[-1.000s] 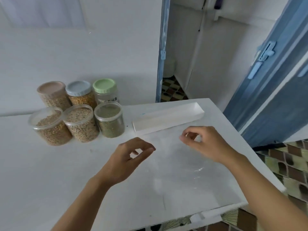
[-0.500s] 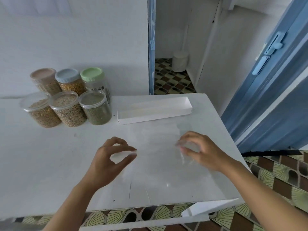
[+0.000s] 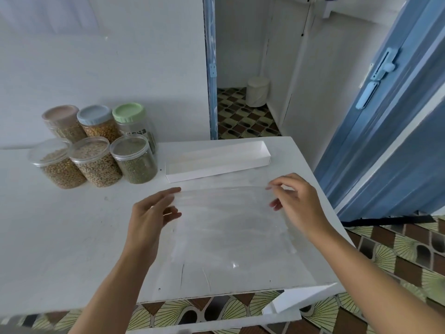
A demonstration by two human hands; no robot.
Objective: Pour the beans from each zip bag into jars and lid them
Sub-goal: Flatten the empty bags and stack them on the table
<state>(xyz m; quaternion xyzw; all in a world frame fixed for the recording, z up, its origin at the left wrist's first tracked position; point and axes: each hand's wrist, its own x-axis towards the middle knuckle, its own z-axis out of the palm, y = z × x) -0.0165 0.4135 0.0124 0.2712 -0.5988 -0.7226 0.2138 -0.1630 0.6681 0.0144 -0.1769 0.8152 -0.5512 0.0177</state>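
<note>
Pinching the clear, empty plastic zip bag (image 3: 228, 225) by its top corners, left hand (image 3: 151, 213) and right hand (image 3: 298, 203) both in a closed grip, taut over the white surface (image 3: 72, 237).

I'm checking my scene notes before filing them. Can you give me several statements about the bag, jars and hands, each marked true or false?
1. The left hand and right hand both hold the clear plastic zip bag by its top edge. True.
2. That bag is full of beans. False: no beans show in it.
3. All six clear plastic jars of beans are lidded. True.
4. The green-lidded jar stands in the front row. False: it stands in the back row.
</note>
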